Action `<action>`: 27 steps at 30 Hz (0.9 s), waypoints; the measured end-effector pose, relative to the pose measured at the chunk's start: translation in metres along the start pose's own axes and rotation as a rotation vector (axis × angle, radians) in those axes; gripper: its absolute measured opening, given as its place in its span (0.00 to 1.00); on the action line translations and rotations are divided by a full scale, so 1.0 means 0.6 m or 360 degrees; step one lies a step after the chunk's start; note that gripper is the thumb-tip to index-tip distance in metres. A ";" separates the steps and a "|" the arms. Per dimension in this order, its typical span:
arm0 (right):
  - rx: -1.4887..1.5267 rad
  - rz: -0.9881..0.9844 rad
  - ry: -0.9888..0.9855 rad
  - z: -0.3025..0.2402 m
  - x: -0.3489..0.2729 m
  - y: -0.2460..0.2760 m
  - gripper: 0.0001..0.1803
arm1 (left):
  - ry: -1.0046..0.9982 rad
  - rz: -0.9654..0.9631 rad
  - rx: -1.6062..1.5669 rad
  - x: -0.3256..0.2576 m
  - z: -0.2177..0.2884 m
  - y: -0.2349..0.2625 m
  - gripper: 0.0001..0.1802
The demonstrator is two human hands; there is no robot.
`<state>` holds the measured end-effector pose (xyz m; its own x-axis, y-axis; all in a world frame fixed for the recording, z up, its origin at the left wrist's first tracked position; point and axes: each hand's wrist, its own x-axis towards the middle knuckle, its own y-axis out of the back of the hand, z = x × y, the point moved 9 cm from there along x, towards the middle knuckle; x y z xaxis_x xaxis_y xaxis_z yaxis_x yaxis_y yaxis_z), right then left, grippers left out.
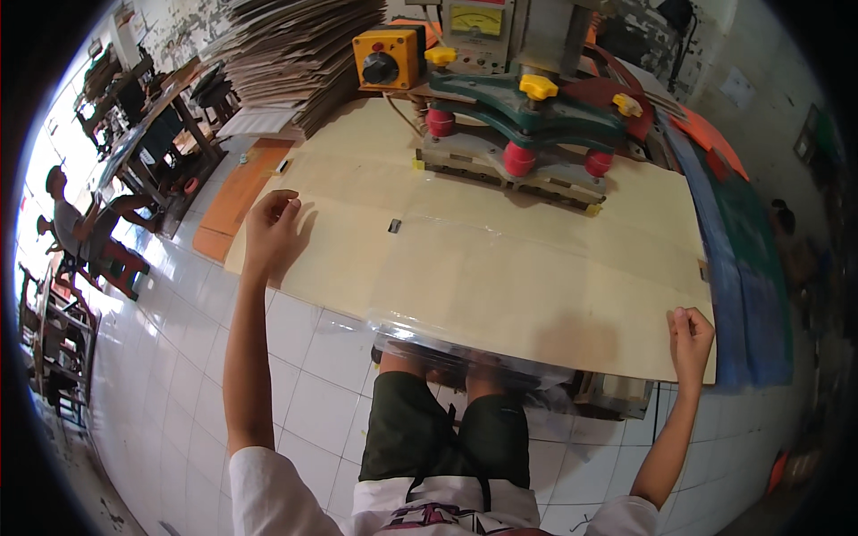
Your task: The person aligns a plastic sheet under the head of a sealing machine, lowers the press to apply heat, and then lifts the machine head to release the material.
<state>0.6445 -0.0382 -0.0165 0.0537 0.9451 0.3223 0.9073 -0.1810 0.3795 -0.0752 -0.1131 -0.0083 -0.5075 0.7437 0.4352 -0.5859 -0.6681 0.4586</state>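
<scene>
My left hand (271, 228) is over the left part of a large pale-yellow board (340, 179), its fingers curled in and its shadow falling beside it. My right hand (692, 344) is closed at the board's near right corner, thumb against the fingers. Whether either hand pinches something thin cannot be made out. Shiny clear plastic film (429, 335) lies on the board's middle and hangs over its front edge above my legs. A small dark rectangular piece (394, 226) rests on the board left of the middle.
At the back of the board stands a press head with green plates (527, 107), yellow knobs and red bushings. Left of it are a yellow control box (390, 58) and a tall stack of sheets (286, 54). Blue sheeting (737, 304) borders the right side. Far left, a person (85, 219) sits.
</scene>
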 end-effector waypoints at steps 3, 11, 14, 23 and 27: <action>0.0037 -0.0040 0.0068 0.000 0.005 -0.013 0.23 | 0.0029 -0.0035 -0.0215 0.000 -0.053 0.023 0.12; 0.0186 -0.0031 0.0028 0.020 0.001 -0.003 0.20 | 0.0097 -0.0091 -0.0189 -0.001 -0.044 0.006 0.13; 0.0243 -0.0036 0.0042 0.023 0.002 0.000 0.20 | 0.0067 -0.0081 -0.0195 -0.002 -0.045 0.008 0.13; 0.0355 0.0018 0.0005 0.024 -0.003 0.008 0.18 | 0.0161 -0.0105 -0.0310 -0.009 -0.035 0.011 0.12; 0.0442 -0.0017 -0.0017 0.029 -0.004 0.012 0.17 | 0.0206 -0.0086 -0.0471 -0.008 -0.047 0.011 0.14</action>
<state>0.6580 -0.0369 -0.0294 0.0466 0.9496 0.3100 0.9873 -0.0909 0.1300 -0.0944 -0.1204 -0.0295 -0.5357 0.7872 0.3054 -0.7627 -0.6064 0.2251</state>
